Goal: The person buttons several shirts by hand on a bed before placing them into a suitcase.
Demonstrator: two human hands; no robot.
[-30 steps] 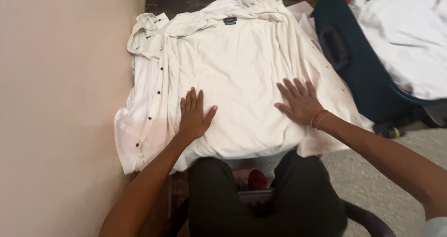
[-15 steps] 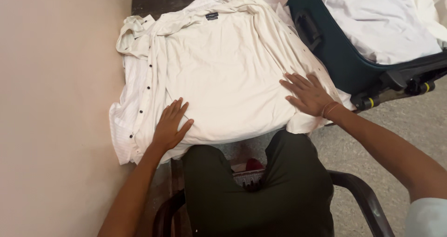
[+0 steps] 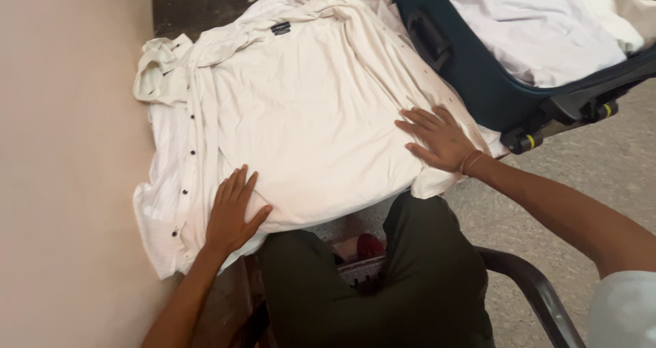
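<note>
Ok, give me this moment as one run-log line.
left hand: flat on cream shirt, near hem | right hand: flat on shirt's right edge | dark suitcase: open beside it, white clothes inside

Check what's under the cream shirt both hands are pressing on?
Under the cream shirt a white striped shirt with dark buttons sticks out at the left edge. Left hand and right hand lie flat on top. The supporting surface is covered.
</note>
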